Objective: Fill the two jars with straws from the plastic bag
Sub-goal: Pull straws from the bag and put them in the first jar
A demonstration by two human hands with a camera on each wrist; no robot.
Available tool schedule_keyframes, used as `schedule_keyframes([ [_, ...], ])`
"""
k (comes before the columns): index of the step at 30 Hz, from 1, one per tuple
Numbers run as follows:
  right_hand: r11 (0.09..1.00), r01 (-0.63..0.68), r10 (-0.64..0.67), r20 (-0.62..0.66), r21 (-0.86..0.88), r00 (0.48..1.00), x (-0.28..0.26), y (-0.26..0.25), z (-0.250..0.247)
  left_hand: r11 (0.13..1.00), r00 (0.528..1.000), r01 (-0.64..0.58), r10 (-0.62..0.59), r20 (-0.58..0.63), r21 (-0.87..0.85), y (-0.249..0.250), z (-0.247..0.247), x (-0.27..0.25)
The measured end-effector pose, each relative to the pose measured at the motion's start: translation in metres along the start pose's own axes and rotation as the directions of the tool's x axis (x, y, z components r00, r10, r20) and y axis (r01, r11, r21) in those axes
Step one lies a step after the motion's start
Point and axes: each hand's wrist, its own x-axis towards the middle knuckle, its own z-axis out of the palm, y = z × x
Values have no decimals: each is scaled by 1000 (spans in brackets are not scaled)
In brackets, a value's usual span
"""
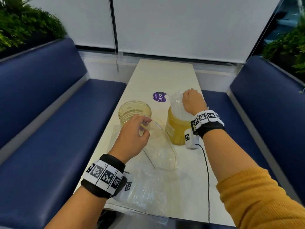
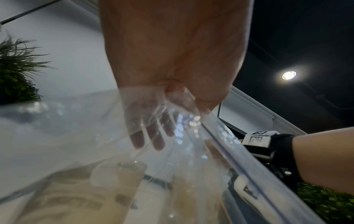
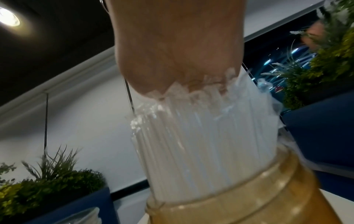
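Two amber plastic jars stand mid-table. The left jar (image 1: 134, 111) is empty and open. The right jar (image 1: 176, 131) (image 3: 249, 197) holds a thick upright bundle of clear straws (image 1: 179, 106) (image 3: 201, 144) that sticks out well above its rim. My right hand (image 1: 193, 101) (image 3: 172, 45) sits on top of the bundle, fingers curled over the straw ends. My left hand (image 1: 133, 136) (image 2: 172, 60) pinches the open zip rim of the clear plastic bag (image 1: 158, 149) (image 2: 76, 136), holding the mouth up beside the empty jar. More straws (image 1: 145, 192) lie inside the bag near me.
The narrow white table (image 1: 165, 75) has a purple round sticker (image 1: 159, 96) behind the jars. Blue benches (image 1: 49, 113) flank both sides, with plants behind them. A black cable (image 1: 207, 171) hangs from my right wrist over the table's near edge.
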Motion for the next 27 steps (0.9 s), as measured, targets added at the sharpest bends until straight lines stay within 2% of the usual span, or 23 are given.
schedule_keyframes([
  [2,999,24,-17,-168,43,986,-1,-2,-4,1000,1000,6,-6,16,8,1,-1,0],
  [3,997,32,-17,-221,63,975,-1,-2,-5,1000,1000,9,-9,27,11,2,-2,-1],
  [4,997,40,-25,-223,63,975,-1,-2,-4,1000,999,13,-13,39,15,3,-3,-2],
  [7,996,57,-57,-5,-64,998,-5,2,5,999,995,19,-23,98,41,7,-6,-5],
  [8,995,63,-63,-2,-82,998,-9,4,7,998,992,17,-24,122,58,8,-7,-6],
  [11,987,155,-142,-215,44,966,-32,-5,-5,995,987,8,-24,159,104,11,-8,-8],
  [13,952,271,-225,-273,145,935,-57,-16,-17,994,985,-4,-16,173,114,14,-9,-9],
  [15,890,382,-349,-167,250,922,-88,-28,-25,993,985,-51,32,169,103,20,-11,-10],
  [17,863,409,-418,-37,298,908,-114,-33,-23,990,977,-138,129,170,42,29,-13,-9],
  [20,887,379,-380,-52,263,924,-133,-29,-15,953,932,-291,301,200,-77,45,-15,-13],
  [23,893,283,-277,-68,350,958,-146,-13,-20,915,903,-365,393,173,-171,52,-20,-22],
  [25,872,170,-168,-45,459,985,-160,1,-26,883,909,-392,416,40,-258,47,-27,-29],
  [27,827,51,-54,-10,559,998,-175,18,-31,883,915,-403,381,-132,-242,32,-33,-35],
])
